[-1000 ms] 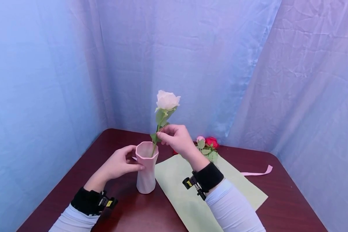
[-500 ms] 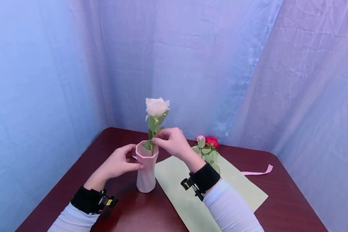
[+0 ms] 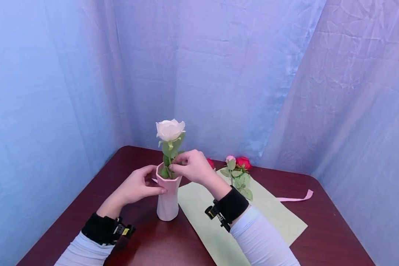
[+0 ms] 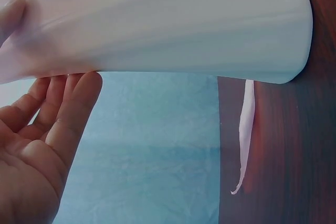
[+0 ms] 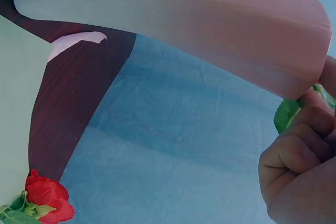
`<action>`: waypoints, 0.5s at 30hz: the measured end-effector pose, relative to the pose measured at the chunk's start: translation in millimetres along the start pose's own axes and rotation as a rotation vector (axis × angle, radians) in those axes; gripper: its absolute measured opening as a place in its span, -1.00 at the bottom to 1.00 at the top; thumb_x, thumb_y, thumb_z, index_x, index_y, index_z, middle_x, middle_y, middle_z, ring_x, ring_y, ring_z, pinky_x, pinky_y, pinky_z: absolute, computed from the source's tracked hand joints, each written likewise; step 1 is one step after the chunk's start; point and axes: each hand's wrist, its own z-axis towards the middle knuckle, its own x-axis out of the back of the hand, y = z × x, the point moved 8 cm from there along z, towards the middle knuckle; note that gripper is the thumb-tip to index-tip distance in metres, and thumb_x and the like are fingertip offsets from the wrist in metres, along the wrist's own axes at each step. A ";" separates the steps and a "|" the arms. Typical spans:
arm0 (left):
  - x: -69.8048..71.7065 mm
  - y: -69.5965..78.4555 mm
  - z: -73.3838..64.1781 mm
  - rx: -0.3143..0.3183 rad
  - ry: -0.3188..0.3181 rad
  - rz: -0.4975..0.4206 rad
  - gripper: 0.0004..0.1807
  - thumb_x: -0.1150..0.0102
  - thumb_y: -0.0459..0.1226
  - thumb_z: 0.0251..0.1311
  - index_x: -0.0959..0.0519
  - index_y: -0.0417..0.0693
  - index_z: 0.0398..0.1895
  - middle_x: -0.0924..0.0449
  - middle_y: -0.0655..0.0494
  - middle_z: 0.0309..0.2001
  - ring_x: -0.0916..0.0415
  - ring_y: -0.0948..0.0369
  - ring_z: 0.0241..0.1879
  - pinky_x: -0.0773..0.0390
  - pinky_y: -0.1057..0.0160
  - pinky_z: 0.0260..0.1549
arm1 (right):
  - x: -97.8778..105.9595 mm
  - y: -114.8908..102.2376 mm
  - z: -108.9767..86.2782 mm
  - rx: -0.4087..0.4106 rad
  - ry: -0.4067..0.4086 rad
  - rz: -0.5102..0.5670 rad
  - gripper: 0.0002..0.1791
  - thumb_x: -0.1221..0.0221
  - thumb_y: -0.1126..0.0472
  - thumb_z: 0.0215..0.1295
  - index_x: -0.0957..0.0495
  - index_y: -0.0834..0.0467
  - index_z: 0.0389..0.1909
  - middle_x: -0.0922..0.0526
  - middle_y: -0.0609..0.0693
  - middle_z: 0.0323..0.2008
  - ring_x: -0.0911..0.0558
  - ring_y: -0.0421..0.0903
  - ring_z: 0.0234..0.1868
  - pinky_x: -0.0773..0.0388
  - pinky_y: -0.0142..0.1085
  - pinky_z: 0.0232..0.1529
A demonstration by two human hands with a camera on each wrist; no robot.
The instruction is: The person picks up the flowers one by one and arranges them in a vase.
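Note:
A pink-and-white vase [image 3: 167,199] with a faceted rim stands upright on the dark wood table. My left hand [image 3: 137,186] grips its upper part from the left, thumb on the near side; the left wrist view has the fingers against the vase wall [image 4: 173,30]. At the mouth, my right hand [image 3: 194,168] pinches the stem of a white rose [image 3: 170,130]. The rose's bloom rises above the rim, and its lower stem is hidden inside the vase. In the right wrist view the curled right hand [image 5: 299,166] is right at the rim, a green leaf [image 5: 286,114] beside it.
Right of the vase lies a sheet of pale green paper [image 3: 269,210]. On its far end rest a red rose [image 3: 243,162] and a pink rose [image 3: 230,158], with another red bloom [image 3: 211,163] nearby. A pink ribbon [image 3: 297,199] sticks out at the right. Curtains hang behind the table [image 3: 332,221].
My right hand has moved down and left, lowering the white rose deeper into the vase. The left hand and vase have stayed nearly still.

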 end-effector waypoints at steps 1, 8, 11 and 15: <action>-0.2 -0.1 -0.2 0.001 -0.001 -0.002 -0.36 -0.62 -0.22 -0.01 -0.54 -0.17 0.14 -0.65 0.02 -0.07 -0.66 0.05 -0.13 -0.69 0.22 -0.16 | -0.7 0.0 0.0 -0.003 -0.005 0.002 -0.91 -0.36 0.14 0.21 -0.78 0.07 -0.39 -0.33 -0.22 -0.79 -0.27 -0.29 -0.68 -0.21 -0.40 -0.64; 1.8 0.4 -0.9 -0.010 -0.001 -0.003 -0.35 -0.62 -0.23 -0.01 -0.54 -0.17 0.15 -0.65 0.02 -0.06 -0.66 0.09 -0.14 -0.69 0.20 -0.17 | 0.6 3.0 -0.6 -0.001 -0.012 0.025 -0.87 -0.39 0.07 0.22 -0.80 0.03 -0.31 -0.39 -0.15 -0.73 -0.34 -0.24 -0.67 -0.25 -0.37 -0.63; 2.8 0.3 -1.4 -0.013 0.005 0.006 -0.34 -0.63 -0.22 -0.02 -0.54 -0.17 0.16 -0.65 0.03 -0.06 -0.66 0.09 -0.14 -0.69 0.21 -0.18 | 8.5 3.7 -2.7 0.019 0.006 0.078 -0.88 -0.40 0.10 0.23 -0.79 0.06 -0.28 -0.50 -0.13 -0.67 -0.41 -0.22 -0.63 -0.31 -0.36 -0.61; 3.8 -0.1 -2.1 -0.009 0.009 0.017 -0.32 -0.63 -0.21 -0.02 -0.54 -0.18 0.18 -0.66 0.04 -0.06 -0.65 0.11 -0.14 -0.69 0.21 -0.19 | 29.3 2.2 -8.2 0.051 0.057 0.191 -0.88 -0.40 0.16 0.26 -0.77 0.11 -0.25 -0.65 -0.10 -0.54 -0.55 -0.15 -0.52 -0.47 -0.34 -0.50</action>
